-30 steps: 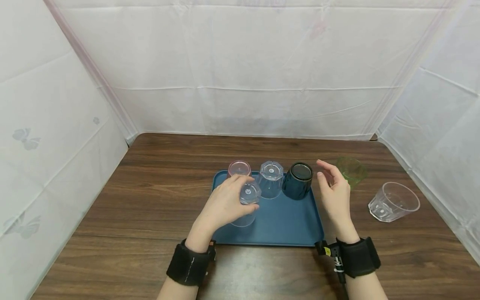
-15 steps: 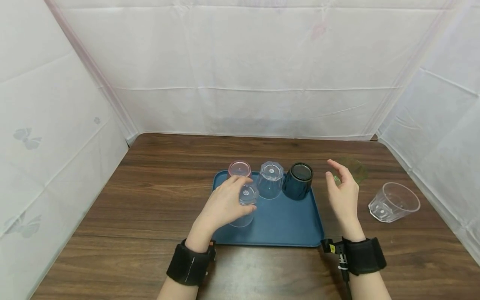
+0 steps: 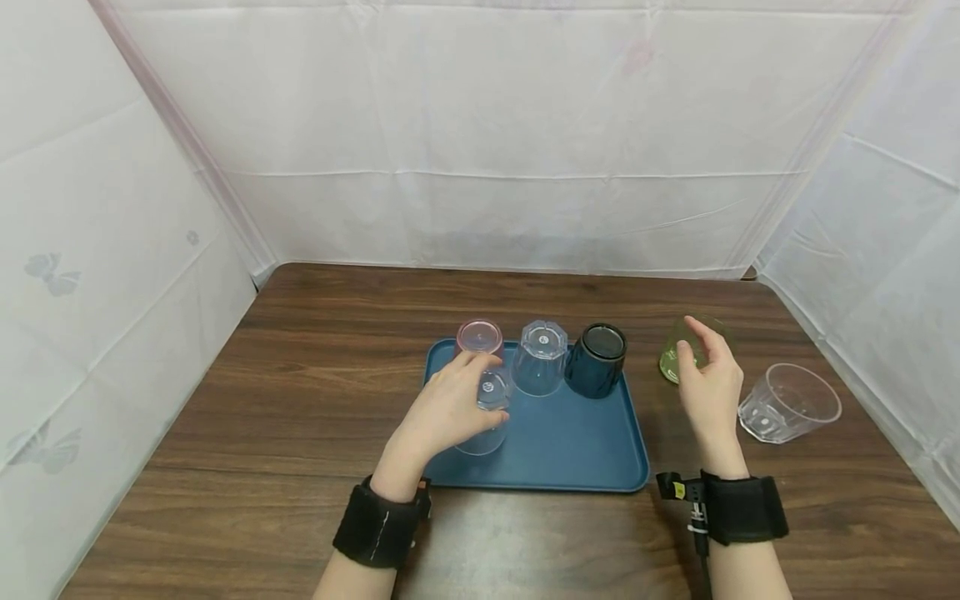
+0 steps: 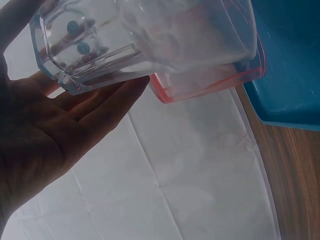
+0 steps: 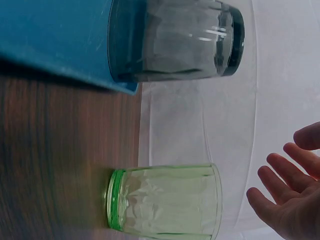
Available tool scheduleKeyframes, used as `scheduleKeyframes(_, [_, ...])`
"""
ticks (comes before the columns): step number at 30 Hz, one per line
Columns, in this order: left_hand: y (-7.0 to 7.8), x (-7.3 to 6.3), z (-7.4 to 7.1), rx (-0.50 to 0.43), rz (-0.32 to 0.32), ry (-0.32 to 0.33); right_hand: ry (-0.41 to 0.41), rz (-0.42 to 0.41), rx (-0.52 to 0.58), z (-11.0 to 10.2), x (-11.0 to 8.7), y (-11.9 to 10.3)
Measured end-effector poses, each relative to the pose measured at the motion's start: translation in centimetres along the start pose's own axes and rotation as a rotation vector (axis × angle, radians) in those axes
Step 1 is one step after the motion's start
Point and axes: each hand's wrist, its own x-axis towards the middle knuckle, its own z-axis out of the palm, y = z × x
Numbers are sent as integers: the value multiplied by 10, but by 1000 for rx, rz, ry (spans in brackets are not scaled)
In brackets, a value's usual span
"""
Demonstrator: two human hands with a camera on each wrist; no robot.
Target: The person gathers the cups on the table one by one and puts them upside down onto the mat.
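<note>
In the head view my left hand (image 3: 452,402) holds a clear glass (image 3: 493,390) upside down at the left part of the blue tray (image 3: 562,454), its thumb and fingers on either side of the base. The left wrist view shows fingers behind that clear glass (image 4: 190,35), with a pink glass (image 4: 210,87) beyond. My right hand (image 3: 712,383) is over the table right of the tray, fingers spread and holding nothing. Partly hidden behind it, a green glass (image 3: 671,362) stands upright. The right wrist view shows a gap between the fingers and this green glass (image 5: 170,200).
Along the tray's back edge stand the upturned pink glass (image 3: 480,335), another clear glass (image 3: 542,358) and a dark blue-grey glass (image 3: 596,362). A further clear glass (image 3: 783,404) is upright on the wooden table (image 3: 315,375) at right. White sheets (image 3: 480,133) enclose the back and sides.
My right hand has moved rightward, away from the dark glass and in front of the green one. The left hand and its clear glass have shifted slightly left.
</note>
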Motion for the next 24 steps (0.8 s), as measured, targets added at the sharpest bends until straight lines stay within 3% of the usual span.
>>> scheduleKeyframes(8, [-1, 0, 0, 6, -11, -22, -2, -21, -7, -4, 4, 8])
scheduleKeyframes(24, [-4, -1, -1, 22, -26, -33, 80, -39, -84, -18, 11, 24])
